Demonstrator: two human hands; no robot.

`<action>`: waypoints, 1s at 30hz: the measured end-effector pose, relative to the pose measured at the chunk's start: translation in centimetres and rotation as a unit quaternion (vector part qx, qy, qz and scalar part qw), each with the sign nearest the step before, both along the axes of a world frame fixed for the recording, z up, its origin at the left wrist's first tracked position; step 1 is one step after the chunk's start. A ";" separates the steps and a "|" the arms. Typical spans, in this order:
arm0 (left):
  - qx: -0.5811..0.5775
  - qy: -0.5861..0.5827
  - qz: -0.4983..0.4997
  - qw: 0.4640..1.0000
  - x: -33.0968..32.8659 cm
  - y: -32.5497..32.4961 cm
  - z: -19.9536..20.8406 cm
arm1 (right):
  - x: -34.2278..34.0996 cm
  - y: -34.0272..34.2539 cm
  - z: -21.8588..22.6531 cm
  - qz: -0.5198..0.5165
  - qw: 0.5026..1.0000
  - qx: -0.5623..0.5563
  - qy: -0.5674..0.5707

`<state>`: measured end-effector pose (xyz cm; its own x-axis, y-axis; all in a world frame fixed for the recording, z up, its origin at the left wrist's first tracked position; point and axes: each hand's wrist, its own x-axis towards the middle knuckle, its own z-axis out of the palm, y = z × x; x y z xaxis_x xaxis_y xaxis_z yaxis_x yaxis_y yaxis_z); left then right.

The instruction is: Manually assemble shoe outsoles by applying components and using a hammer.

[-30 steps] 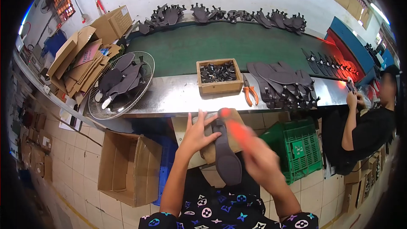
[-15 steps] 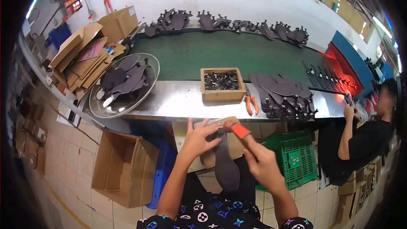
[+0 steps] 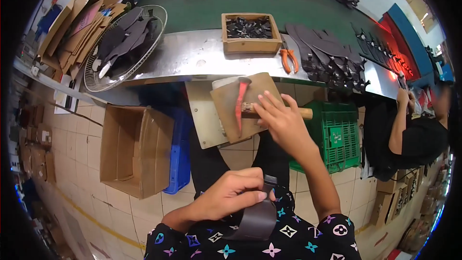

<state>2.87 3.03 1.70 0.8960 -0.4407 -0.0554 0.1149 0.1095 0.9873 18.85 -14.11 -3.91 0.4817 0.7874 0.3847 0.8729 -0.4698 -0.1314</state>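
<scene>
Down low, we grip a dark leather piece [image 3: 257, 219] in our left hand [image 3: 231, 197], fingers curled together over its upper edge and thumb tucked under, holding it against our lap just above the patterned black shirt [image 3: 288, 233]. Our right hand [image 3: 281, 120] reaches forward to the hammer [image 3: 240, 106], which lies on a brown board [image 3: 243, 103] just below the metal table edge [image 3: 192, 58]; the fingers are slightly spread and rest on the wooden handle beside its red head, not yet closed around it. Behind the board, a small wooden box [image 3: 250, 43] of dark bits stands on the table, with orange-handled pliers [image 3: 288, 60] just to its right and stacked dark cut pieces [image 3: 327, 50] beyond. At left, a wire basket [image 3: 91, 79] holds more dark pieces. An open cardboard box [image 3: 137, 149] sits on the tiled floor, a green crate [image 3: 337, 135] to the right. Another person [image 3: 414, 135] works at far right.
</scene>
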 end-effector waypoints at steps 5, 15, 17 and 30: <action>-0.080 0.078 -0.033 0.993 -0.6 -0.5 0.0 | -7.9 -2.4 1.5 0.166 0.611 0.357 0.687; -0.170 0.215 -0.109 0.955 -2.7 -1.9 0.3 | -12.0 -3.2 2.1 0.212 0.487 0.413 0.740; -0.191 0.252 -0.075 0.946 -3.2 -2.1 -0.3 | -12.1 -3.4 2.1 0.186 0.484 0.408 0.752; -0.120 0.039 -0.118 0.985 -3.4 -2.7 -1.7 | -12.5 -3.8 3.3 0.206 0.527 0.410 0.715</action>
